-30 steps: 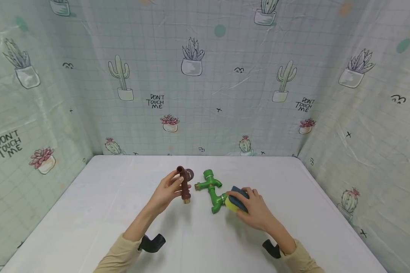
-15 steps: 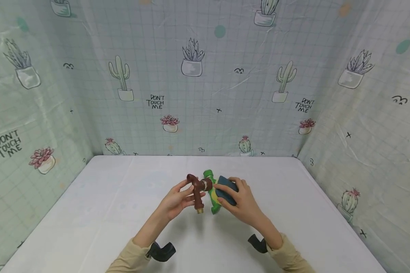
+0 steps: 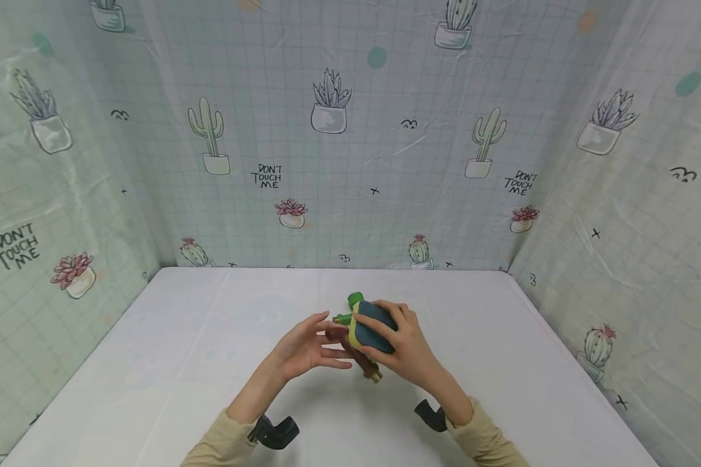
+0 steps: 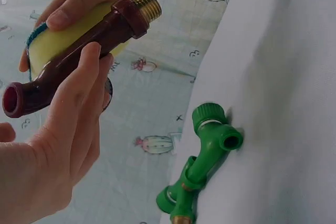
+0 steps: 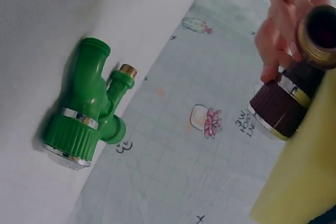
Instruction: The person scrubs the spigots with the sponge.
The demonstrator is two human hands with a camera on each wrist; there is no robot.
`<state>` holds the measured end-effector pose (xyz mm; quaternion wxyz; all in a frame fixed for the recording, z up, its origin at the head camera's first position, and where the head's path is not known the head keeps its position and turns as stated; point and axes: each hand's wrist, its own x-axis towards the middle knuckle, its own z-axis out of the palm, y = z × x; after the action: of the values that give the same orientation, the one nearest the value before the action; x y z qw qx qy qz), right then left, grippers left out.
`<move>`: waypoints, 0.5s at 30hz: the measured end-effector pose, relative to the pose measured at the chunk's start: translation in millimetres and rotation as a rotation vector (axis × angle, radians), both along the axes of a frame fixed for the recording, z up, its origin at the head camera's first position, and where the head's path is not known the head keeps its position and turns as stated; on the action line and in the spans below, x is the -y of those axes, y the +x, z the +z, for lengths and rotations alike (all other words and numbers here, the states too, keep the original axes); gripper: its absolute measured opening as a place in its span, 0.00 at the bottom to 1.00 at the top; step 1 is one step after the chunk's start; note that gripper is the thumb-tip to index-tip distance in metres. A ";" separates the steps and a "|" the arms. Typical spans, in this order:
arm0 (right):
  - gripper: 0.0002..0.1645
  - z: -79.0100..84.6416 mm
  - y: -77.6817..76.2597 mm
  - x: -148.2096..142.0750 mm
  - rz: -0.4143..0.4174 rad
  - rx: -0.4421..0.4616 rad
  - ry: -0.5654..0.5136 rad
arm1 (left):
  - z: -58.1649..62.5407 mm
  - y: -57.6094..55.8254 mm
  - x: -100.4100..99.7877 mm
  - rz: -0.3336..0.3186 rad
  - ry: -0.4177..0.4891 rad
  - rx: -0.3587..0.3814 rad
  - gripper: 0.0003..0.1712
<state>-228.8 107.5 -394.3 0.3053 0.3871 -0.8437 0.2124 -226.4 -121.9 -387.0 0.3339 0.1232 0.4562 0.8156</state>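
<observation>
In the head view a brown faucet with a brass threaded end is held off the table, tilted, by my left hand. The left wrist view shows extended fingers across its body; the ribbed knob shows in the right wrist view. My right hand grips a blue-and-yellow sponge from above, its yellow side against the brown faucet. Part of the faucet is hidden by the sponge and the left hand.
Two green faucets lie close together on the white table, behind the sponge. A cactus-print cloth encloses the back and sides. Black curved pieces sit at both wrists.
My right hand has brought the sponge leftward onto the brown faucet. The left hand has moved right and turned the faucet, whose brass end now points lower right. The green faucets stay put.
</observation>
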 end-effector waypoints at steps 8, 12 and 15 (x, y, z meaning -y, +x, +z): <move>0.30 1.8 1.0 -2.6 0.139 0.028 0.026 | -7.7 -5.7 -5.3 -0.074 -0.188 -0.042 0.36; 0.29 0.9 2.1 -1.6 0.177 0.030 0.055 | -19.7 -11.2 -7.8 -0.190 -0.210 -0.134 0.35; 0.29 0.9 3.5 -0.7 0.167 0.022 0.067 | -25.1 -13.0 -10.3 -0.223 -0.203 -0.181 0.34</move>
<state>-225.3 108.3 -393.4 0.2642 0.4640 -0.8183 0.2130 -239.4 -111.5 -412.0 0.3905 0.2116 0.5480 0.7088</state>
